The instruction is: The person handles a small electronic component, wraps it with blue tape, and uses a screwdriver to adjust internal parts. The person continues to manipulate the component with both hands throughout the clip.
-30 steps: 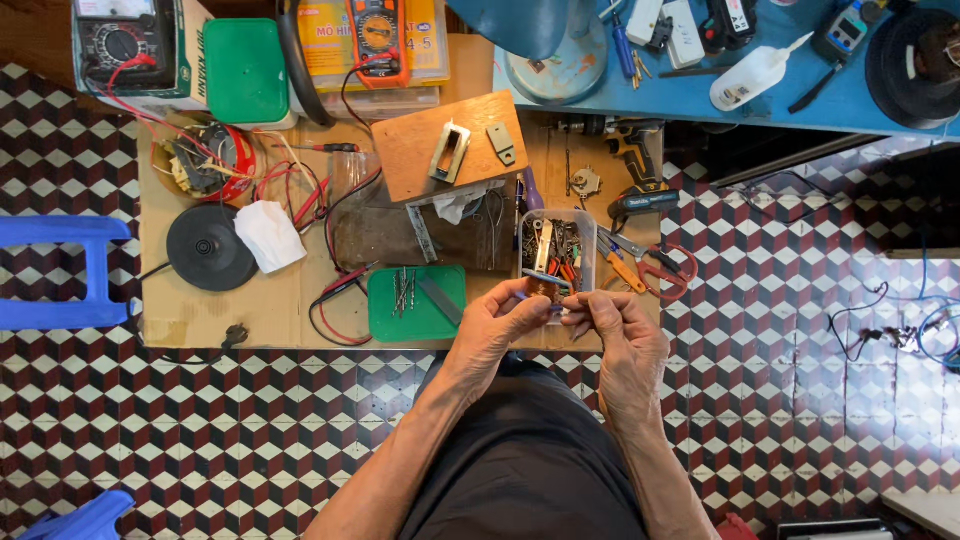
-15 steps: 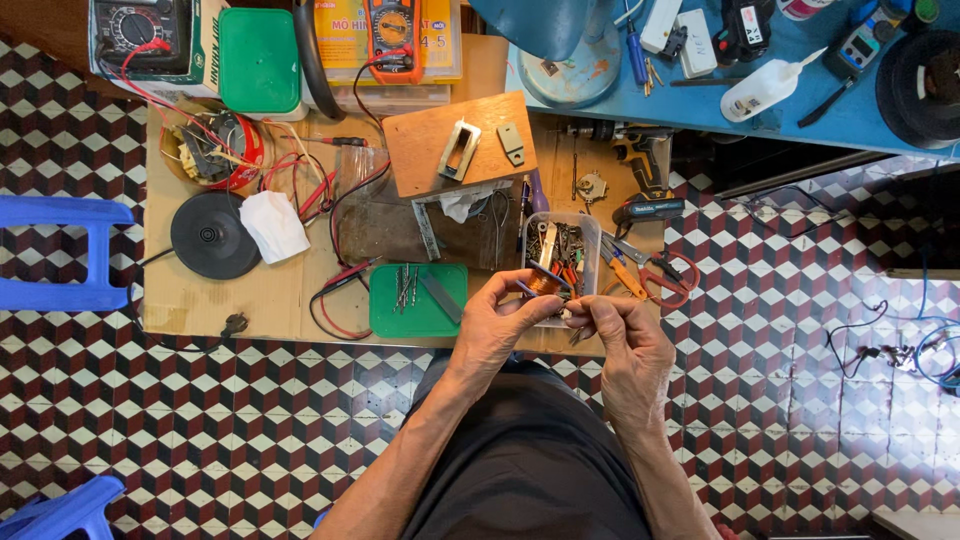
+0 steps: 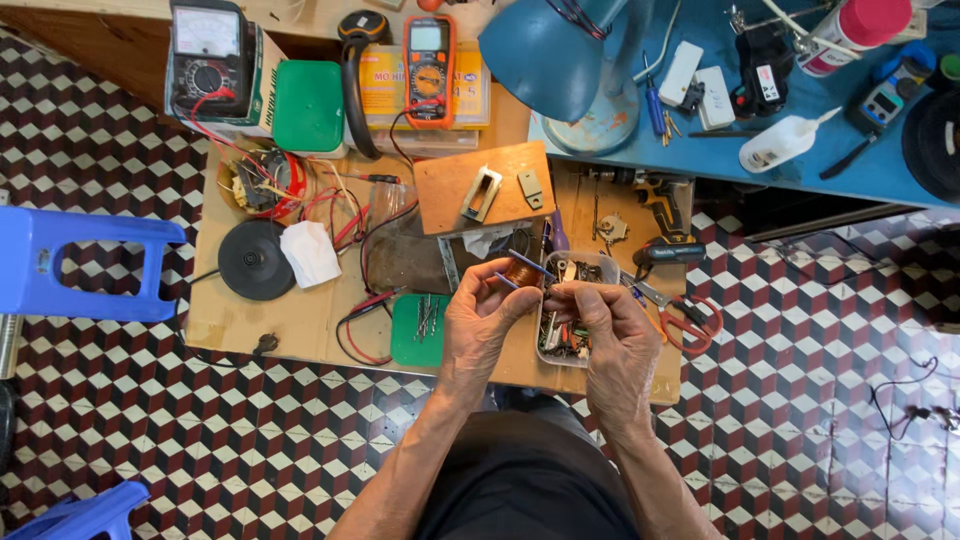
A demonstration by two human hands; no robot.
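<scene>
My left hand [image 3: 484, 318] pinches a small coil of copper wire [image 3: 521, 270] with thin blue leads, held just above the low wooden table [image 3: 250, 325]. My right hand [image 3: 608, 330] meets it from the right, its fingertips closed on one end of the coil's lead. Both hands hover over a clear plastic tray of small parts [image 3: 566, 340]. A green lid with several screws [image 3: 420, 330] lies just left of my left hand.
On the table are a wooden board [image 3: 485, 187], two multimeters [image 3: 208, 60] [image 3: 430, 68], a green box [image 3: 308, 105], a black disc [image 3: 256, 260], red wires [image 3: 340, 205] and red-handled pliers [image 3: 690, 318]. A blue stool [image 3: 80, 262] stands left. A blue lamp [image 3: 550, 50] sits on the blue bench [image 3: 850, 165].
Both hands have stayed together over the parts tray, shifting slightly as they work the coil. The view has drifted a little; nothing on the table has moved.
</scene>
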